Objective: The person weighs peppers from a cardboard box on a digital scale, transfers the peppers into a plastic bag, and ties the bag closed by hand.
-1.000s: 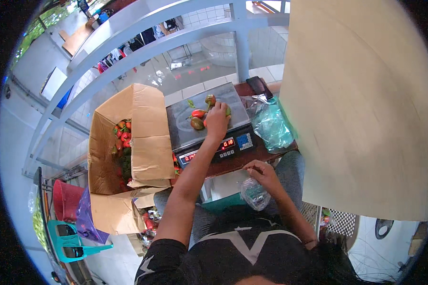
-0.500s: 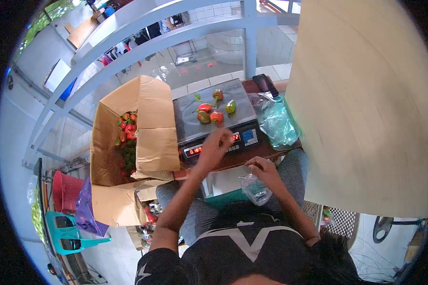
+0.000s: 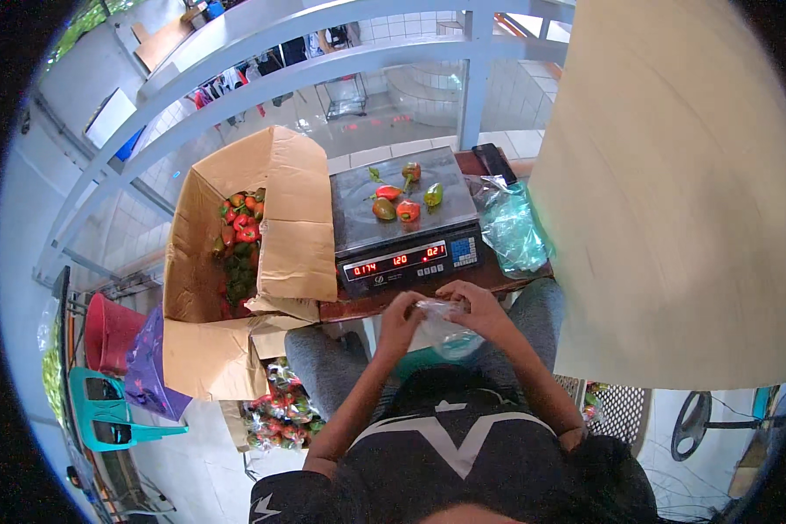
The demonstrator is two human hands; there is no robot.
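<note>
My left hand (image 3: 400, 321) and my right hand (image 3: 473, 309) meet in front of the scale, both pinching the top edge of a clear plastic bag (image 3: 451, 336). The bag hangs over my lap, and I see nothing inside it. Just beyond my hands stands a digital scale (image 3: 384, 276) with lit red figures. On its grey platform (image 3: 354, 225) lie several small peppers: a red one (image 3: 388, 192), an orange-red one (image 3: 408, 210), a green one (image 3: 433, 194), a brownish-green one (image 3: 383, 209) and a dark reddish one (image 3: 411, 171).
Left of the scale, an open cardboard box (image 3: 299, 218) holds many red and green peppers (image 3: 246, 229). Bagged peppers (image 3: 279, 415) lie below it. To the right are a plastic bag pile (image 3: 511, 227), a phone (image 3: 493, 163) and a tall pale board (image 3: 664, 201). A metal railing (image 3: 475, 87) runs behind.
My left hand has come back from the scale toward my lap and now grips the plastic bag alongside my right hand. The view has shifted slightly.
</note>
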